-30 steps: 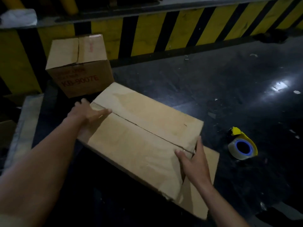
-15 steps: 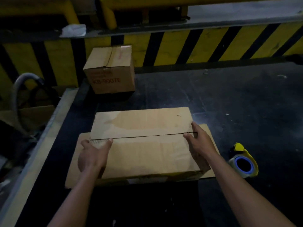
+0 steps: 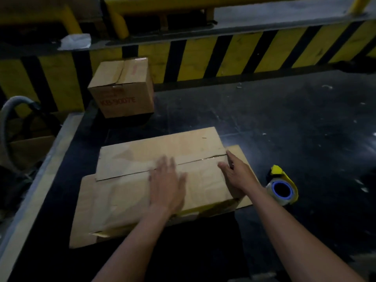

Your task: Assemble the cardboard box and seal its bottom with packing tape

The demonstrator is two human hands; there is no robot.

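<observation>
The big brown cardboard box (image 3: 162, 180) sits bottom-up on the dark bench (image 3: 284, 129), its two flaps meeting at a middle line. The left hand (image 3: 166, 184) lies flat and open on it. The right hand (image 3: 236, 176) presses the right edge, fingers spread, holding nothing. The box looks light and bendy, so press near the line. The clear tape roll in its yellow holder (image 3: 281, 186) waits just beside the box.

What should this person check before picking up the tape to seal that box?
1. Flaps folded shut on the cardboard box: ok, they meet at the seam.
2. Seam still bare of tape: cannot tell, a faint glint shows near the right end.
3. Left hand pressing the flaps flat: ok, though blurred.
4. Right hand free to reach: ok, open at the box's right end.
5. Tape dispenser within reach: ok, beside the right hand on the dark table.
</observation>
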